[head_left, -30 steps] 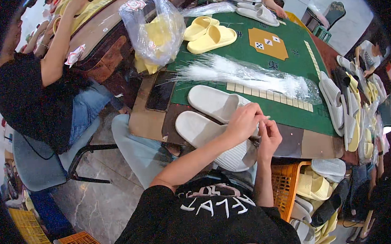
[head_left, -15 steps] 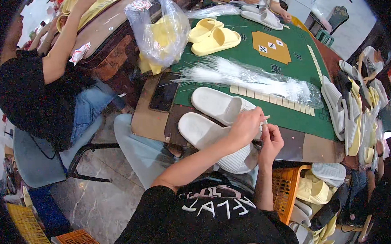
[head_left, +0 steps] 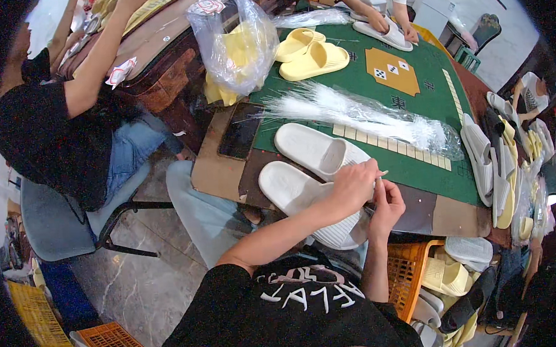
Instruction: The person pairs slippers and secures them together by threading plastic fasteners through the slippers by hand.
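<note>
Two off-white slide slippers lie side by side at the table's near edge, a far slipper and a near slipper whose ribbed strap overhangs the edge. Over their strap ends, my left hand is closed in a pinch, its wrist crossing above the near slipper. Close against it, my right hand is closed too, thumb and fingers pressed together. What the fingertips hold is too small to make out. Just beyond the slippers lies a bundle of thin white plastic strands, partly in a clear bag.
Yellow slippers and a plastic bag stand farther back on the green table. More slippers line the right edge. An orange crate sits below right. One co-worker sits left; another handles a slipper opposite.
My hands stay pinched together over the slippers, with only slight finger movement. The view has shifted a little. Across the table, the co-worker's hands have come onto the white slipper.
</note>
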### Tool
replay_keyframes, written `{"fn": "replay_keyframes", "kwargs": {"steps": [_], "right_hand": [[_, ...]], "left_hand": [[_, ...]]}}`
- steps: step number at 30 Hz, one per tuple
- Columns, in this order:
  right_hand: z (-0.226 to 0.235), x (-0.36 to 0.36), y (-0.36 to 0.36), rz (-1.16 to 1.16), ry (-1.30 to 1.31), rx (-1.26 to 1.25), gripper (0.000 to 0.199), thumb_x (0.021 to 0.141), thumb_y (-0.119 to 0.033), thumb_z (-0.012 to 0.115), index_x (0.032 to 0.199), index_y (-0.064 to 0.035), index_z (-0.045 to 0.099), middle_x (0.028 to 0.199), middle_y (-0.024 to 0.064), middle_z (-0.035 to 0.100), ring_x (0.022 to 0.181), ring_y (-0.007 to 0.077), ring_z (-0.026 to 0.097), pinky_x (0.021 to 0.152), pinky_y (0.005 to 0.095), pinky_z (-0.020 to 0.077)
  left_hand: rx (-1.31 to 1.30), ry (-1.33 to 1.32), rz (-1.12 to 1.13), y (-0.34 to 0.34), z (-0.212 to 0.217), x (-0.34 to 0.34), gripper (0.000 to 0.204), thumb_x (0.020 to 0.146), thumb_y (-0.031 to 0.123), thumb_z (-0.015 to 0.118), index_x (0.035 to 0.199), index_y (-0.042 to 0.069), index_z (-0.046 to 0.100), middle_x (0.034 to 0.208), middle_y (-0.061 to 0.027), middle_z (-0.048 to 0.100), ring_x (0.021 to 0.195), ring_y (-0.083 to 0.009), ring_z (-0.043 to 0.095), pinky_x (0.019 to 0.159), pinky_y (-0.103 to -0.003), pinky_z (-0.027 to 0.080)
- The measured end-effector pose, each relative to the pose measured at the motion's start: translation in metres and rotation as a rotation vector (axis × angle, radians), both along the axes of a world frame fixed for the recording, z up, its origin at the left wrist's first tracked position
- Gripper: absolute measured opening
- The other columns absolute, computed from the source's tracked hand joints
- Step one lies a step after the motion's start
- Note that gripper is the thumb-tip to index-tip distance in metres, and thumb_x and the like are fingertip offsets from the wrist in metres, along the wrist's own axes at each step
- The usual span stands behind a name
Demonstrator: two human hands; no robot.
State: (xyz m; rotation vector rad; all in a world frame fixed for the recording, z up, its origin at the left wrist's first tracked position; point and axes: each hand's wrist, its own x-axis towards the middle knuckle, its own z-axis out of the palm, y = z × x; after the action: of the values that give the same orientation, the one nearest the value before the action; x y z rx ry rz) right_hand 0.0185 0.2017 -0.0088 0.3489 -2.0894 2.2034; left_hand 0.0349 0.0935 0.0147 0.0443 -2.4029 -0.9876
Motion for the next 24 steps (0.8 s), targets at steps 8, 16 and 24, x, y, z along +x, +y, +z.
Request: {"fn": "replay_keyframes", "kwargs": {"steps": [8, 16, 24], "right_hand": [[-0.004, -0.002, 0.003, 0.053, -0.020, -0.021, 0.010, 0.087, -0.009, 0.060, 0.083, -0.0003, 0.062, 0.069, -0.0038, 0.054, 0.060, 0.0024, 0.044, 0.054, 0.0174, 0.0342], [-0.007, -0.004, 0.005, 0.060, 0.015, 0.012, 0.011, 0.088, -0.009, 0.058, 0.081, -0.0010, 0.061, 0.071, -0.0040, 0.054, 0.062, 0.0023, 0.045, 0.055, 0.0173, 0.0352], [-0.009, -0.004, 0.006, 0.071, -0.103, -0.029, 0.010, 0.088, -0.009, 0.058, 0.084, -0.0006, 0.060, 0.073, -0.0033, 0.056, 0.064, 0.0029, 0.048, 0.057, 0.0172, 0.0381]], "left_hand": [[0.034, 0.026, 0.022, 0.001, -0.003, -0.002, 0.016, 0.083, 0.017, 0.056, 0.078, 0.003, 0.050, 0.069, -0.0155, 0.062, 0.063, -0.0330, 0.061, 0.054, -0.043, 0.046], [-0.007, -0.036, 0.009, 0.000, 0.000, -0.002, 0.015, 0.084, 0.017, 0.056, 0.079, 0.003, 0.051, 0.070, -0.0155, 0.063, 0.064, -0.0328, 0.062, 0.054, -0.044, 0.047], [-0.056, -0.071, -0.020, 0.002, -0.002, -0.001, 0.015, 0.084, 0.018, 0.054, 0.088, 0.006, 0.048, 0.073, -0.0126, 0.063, 0.066, -0.0314, 0.063, 0.056, -0.042, 0.049]]}}
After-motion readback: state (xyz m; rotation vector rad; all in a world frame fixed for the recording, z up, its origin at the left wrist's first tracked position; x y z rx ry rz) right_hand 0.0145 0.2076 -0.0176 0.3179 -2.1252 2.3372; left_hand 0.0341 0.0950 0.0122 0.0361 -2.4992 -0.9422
